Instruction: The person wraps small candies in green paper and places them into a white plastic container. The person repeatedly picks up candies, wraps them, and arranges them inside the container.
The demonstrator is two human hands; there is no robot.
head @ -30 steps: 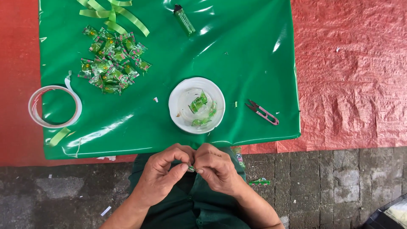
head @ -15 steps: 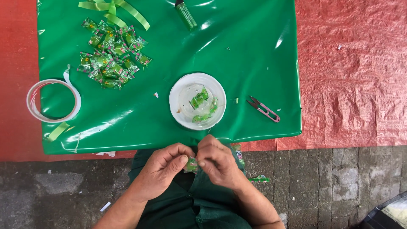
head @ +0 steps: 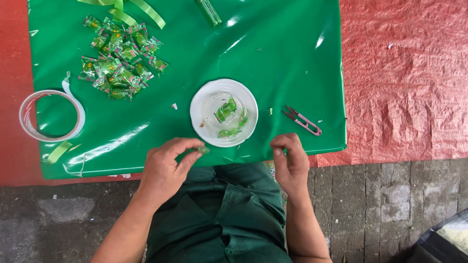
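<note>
My left hand (head: 165, 168) pinches a small green wrapped candy (head: 202, 150) between thumb and fingers, just below the white plastic lid (head: 202, 104). The lid lies on the green sheet (head: 273, 63) and holds a few green candy pieces (head: 229, 117). My right hand (head: 290, 163) rests at the sheet's near edge with fingers curled and nothing visible in it, a little below the small pink thread snips (head: 302, 120).
A pile of green wrapped candies (head: 117, 65) lies at the upper left, with green ribbon (head: 124, 10) above it. A tape roll (head: 51, 116) sits at the left edge. A green lighter (head: 209, 12) lies at the top. Red woven mat (head: 404, 73) lies to the right.
My hands were together over my lap working one candy. They have separated: the left moved up toward the lid with the candy, the right swung right to the sheet's edge.
</note>
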